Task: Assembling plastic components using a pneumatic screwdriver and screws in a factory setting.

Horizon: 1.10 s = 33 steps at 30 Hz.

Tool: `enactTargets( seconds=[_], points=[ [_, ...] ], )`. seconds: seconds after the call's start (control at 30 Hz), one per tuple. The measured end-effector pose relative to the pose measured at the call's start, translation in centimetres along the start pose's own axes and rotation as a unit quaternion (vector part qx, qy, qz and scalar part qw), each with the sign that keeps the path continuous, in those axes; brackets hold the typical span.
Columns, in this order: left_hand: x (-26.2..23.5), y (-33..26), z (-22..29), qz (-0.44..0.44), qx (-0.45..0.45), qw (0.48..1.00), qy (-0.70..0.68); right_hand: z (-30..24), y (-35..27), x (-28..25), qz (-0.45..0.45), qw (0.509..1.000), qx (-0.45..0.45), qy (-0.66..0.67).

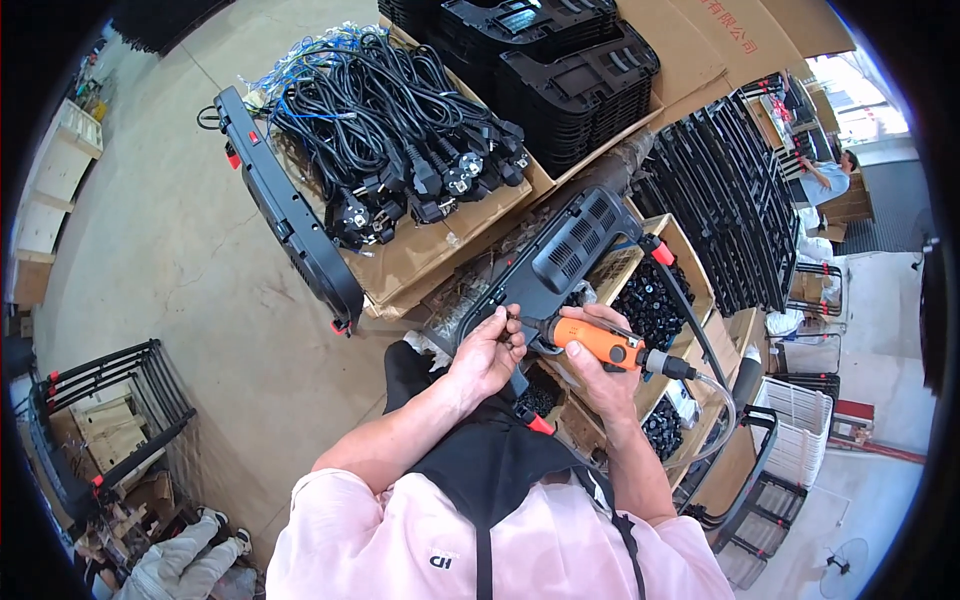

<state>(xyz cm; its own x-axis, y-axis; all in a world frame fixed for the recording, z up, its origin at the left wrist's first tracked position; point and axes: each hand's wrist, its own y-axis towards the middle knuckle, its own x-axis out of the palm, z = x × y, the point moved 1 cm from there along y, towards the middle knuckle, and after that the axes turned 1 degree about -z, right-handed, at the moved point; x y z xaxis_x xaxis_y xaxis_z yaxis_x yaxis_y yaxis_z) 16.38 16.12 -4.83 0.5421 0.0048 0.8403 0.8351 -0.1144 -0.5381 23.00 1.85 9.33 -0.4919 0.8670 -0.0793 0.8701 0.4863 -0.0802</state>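
My right hand (604,385) is wrapped round an orange air screwdriver (592,340), whose clear hose (728,405) curves away from its back end. The tool lies nearly level and its nose points left, toward my left hand (487,355). The fingers of my left hand are pinched together close to the tool's front end; whatever they hold is too small to make out. Just beyond both hands lies a long black plastic housing (575,245) with vent slots, tilted across the work spot. It joins a dark tube frame with red end pieces (662,252).
Black power cords (380,120) with plugs are heaped on a cardboard box, with another black housing (290,215) leaning against it. Stacked black plastic parts (580,80) fill a carton behind. Bins of small black parts (655,300) stand at right. A person (828,180) is far right.
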Motion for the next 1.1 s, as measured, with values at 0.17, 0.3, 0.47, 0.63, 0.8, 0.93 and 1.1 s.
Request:
enactTargets(
  seconds=[0.17,0.3,0.47,0.63,0.8,0.93,1.1],
  points=[
    [0.0,0.0,-0.1,0.015,-0.004,1.000,-0.004,0.0,0.0,0.2,-0.004,1.000,0.028,0.006],
    [-1.1,0.4,0.1,-0.014,-0.009,0.999,-0.031,0.3,0.3,0.2,-0.024,0.999,0.005,-0.021],
    [-0.6,0.0,0.8,-0.037,-0.010,0.998,-0.046,-0.3,0.8,0.8,0.005,1.000,0.011,-0.006],
    [-0.2,-0.4,1.1,-0.025,-0.015,0.998,-0.052,0.2,1.2,0.6,-0.003,1.000,0.006,-0.005],
    [-0.7,-0.5,0.8,-0.004,-0.017,1.000,-0.019,0.1,0.9,1.5,-0.026,0.999,0.002,-0.033],
    [-0.6,-0.8,0.6,0.013,-0.005,1.000,-0.023,1.3,0.8,1.8,-0.048,0.993,-0.040,-0.098],
    [-0.7,-1.0,0.8,-0.003,0.017,1.000,-0.016,2.5,1.2,2.5,-0.041,0.992,-0.050,-0.105]
  ],
)
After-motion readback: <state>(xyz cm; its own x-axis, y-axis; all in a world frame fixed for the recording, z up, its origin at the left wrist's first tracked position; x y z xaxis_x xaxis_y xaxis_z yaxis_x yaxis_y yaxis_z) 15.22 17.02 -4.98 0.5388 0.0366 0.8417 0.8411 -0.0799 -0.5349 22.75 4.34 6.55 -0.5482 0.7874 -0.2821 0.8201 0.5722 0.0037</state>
